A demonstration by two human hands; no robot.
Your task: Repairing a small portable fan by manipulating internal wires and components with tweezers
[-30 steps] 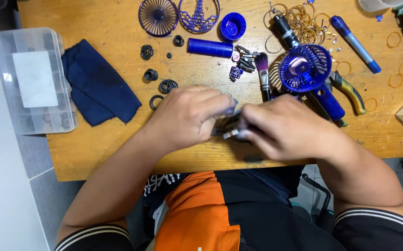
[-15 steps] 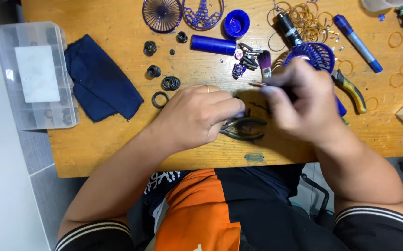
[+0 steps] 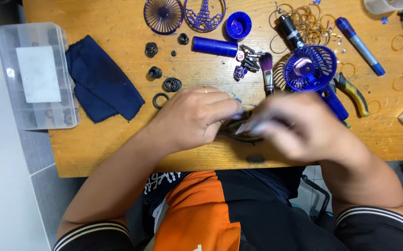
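My right hand (image 3: 299,125) has come back down from the brush (image 3: 267,74) – blurred, grip unclear – to the dark part (image 3: 238,130) my left hand (image 3: 197,116) pinches on the table (image 3: 118,144) – resuming work.

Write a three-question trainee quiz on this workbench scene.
1. True or false: the dark blue cloth lies between the clear plastic box and the left hand.
2. Which lies nearest the fan head? A) pliers B) cloth C) plastic box
3. Fill in: the right hand looks ____ in the picture.

Key: 1 true; 2 A; 3 blurred.
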